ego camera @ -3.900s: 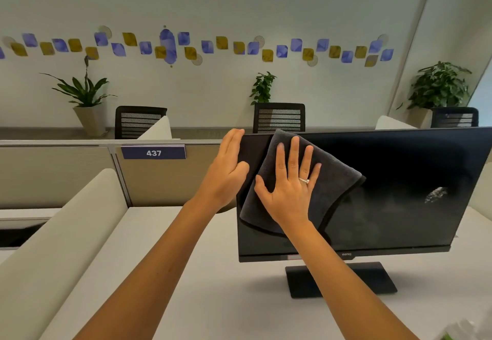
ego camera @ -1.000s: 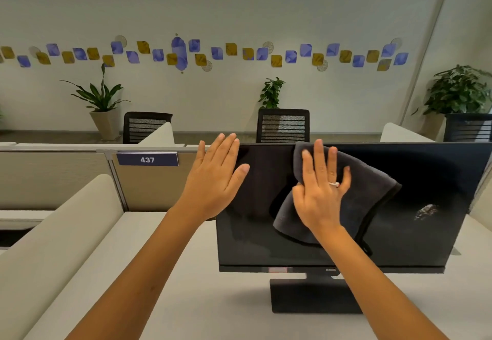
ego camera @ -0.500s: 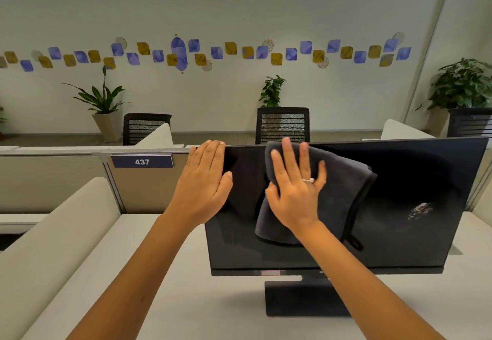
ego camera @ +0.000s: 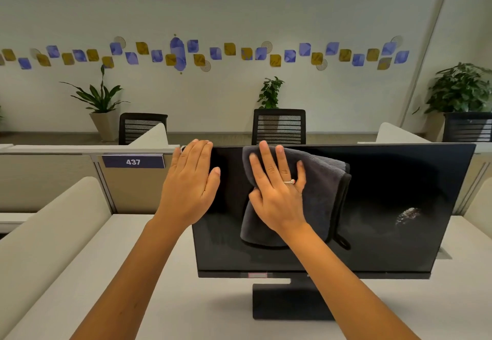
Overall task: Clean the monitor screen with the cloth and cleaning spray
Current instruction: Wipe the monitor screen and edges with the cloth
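Note:
A black monitor (ego camera: 386, 193) stands on its dark base (ego camera: 277, 302) on the white desk, its screen dark. My right hand (ego camera: 278, 193) presses a folded dark grey cloth (ego camera: 324, 188) flat against the upper left part of the screen, fingers straight and spread. My left hand (ego camera: 190, 182) rests flat on the monitor's top left corner and edge, fingers straight. A whitish smudge (ego camera: 407, 214) shows on the right side of the screen. No spray bottle is in view.
The white desk (ego camera: 133, 286) is bounded by a padded cream divider (ego camera: 48, 233) on the left and a low partition with a "437" label (ego camera: 133, 161) behind. Black mesh chairs (ego camera: 279, 126) and potted plants (ego camera: 102, 110) stand by the far wall.
My right hand has slid the cloth leftward along the upper screen, from near its middle toward the left. My left hand has settled flat on the monitor's top left corner.

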The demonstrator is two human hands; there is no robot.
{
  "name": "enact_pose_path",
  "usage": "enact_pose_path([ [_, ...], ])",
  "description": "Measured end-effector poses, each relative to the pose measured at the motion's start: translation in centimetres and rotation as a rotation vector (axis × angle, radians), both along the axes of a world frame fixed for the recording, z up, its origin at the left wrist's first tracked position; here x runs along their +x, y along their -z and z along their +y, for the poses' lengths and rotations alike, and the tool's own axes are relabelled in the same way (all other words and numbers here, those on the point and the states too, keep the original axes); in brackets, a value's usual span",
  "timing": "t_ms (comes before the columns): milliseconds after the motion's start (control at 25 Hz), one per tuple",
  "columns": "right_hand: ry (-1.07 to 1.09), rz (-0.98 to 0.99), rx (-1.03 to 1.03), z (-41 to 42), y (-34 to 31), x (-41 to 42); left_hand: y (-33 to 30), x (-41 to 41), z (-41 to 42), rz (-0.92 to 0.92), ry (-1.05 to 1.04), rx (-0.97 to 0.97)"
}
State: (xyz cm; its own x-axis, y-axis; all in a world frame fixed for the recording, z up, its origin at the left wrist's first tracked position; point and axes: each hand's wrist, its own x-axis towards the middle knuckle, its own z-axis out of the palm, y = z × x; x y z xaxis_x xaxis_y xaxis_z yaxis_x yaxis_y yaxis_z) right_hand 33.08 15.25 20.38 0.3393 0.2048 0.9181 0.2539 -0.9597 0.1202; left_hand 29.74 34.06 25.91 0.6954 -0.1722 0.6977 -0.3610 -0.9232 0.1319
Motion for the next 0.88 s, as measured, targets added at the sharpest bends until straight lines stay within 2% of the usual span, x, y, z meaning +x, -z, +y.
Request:
enact_pose_path([
  [160,0.031,-0.014,0.05,-4.9,-0.1,-0.1,-0.6,0.0,-1.5,-0.038,-0.088,0.04],
  [400,0.077,-0.012,0.117,-11.2,0.1,-0.5,-1.4,0.1,-6.0,-0.024,-0.026,0.144],
  [600,0.114,0.002,0.166,-15.9,0.1,-0.8,-1.3,0.5,-10.0,0.001,0.022,0.151],
  [880,0.14,0.002,0.254,-21.6,0.3,-0.9,-1.5,0.6,-13.3,-0.031,-0.011,0.145],
])
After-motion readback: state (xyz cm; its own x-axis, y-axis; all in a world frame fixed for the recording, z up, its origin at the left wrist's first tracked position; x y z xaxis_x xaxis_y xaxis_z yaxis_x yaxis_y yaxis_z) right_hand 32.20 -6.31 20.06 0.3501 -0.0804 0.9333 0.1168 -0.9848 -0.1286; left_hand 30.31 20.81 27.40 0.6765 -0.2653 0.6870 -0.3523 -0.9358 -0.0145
